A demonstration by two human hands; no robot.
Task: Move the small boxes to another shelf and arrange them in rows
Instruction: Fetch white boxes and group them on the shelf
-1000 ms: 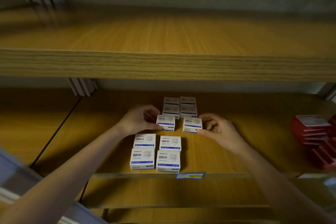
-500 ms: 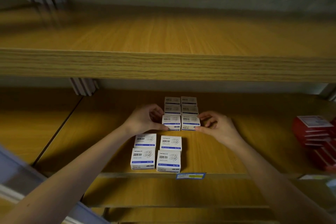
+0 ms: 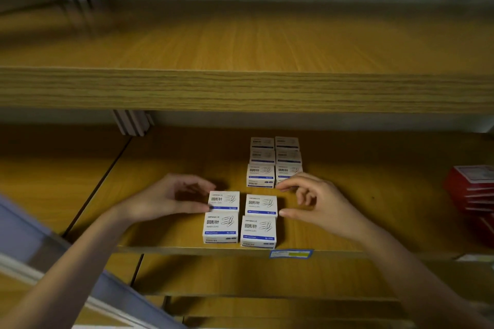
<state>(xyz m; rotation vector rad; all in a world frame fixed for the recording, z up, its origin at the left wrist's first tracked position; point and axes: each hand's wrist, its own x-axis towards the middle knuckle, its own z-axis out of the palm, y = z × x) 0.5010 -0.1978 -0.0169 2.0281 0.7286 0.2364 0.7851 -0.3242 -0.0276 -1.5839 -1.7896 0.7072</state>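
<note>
Small white cardboard boxes with blue stripes [image 3: 262,176] all lie on the middle wood-grain shelf [image 3: 374,222], in two groups. The rear group [image 3: 262,156] is a tight block, two boxes wide and three deep. The front group [image 3: 258,227] is four boxes, two by two, near the shelf's front edge, with a narrow gap between its columns and a wider gap separating it from the rear block. The left hand [image 3: 165,199] is relaxed, its thumb touching the left side of the front group's rear-left box [image 3: 224,201], fingers loosely curled above it and gripping nothing. The right hand [image 3: 320,205] is likewise loose and holds nothing; its thumb tip lies just beside the rear-right box [image 3: 261,204]. Judged from this layout, six boxes are set in rows and four appear to need closing up against them; whether more boxes wait elsewhere cannot be told. A stack of red boxes [image 3: 470,189] sits well apart at the right.
</note>
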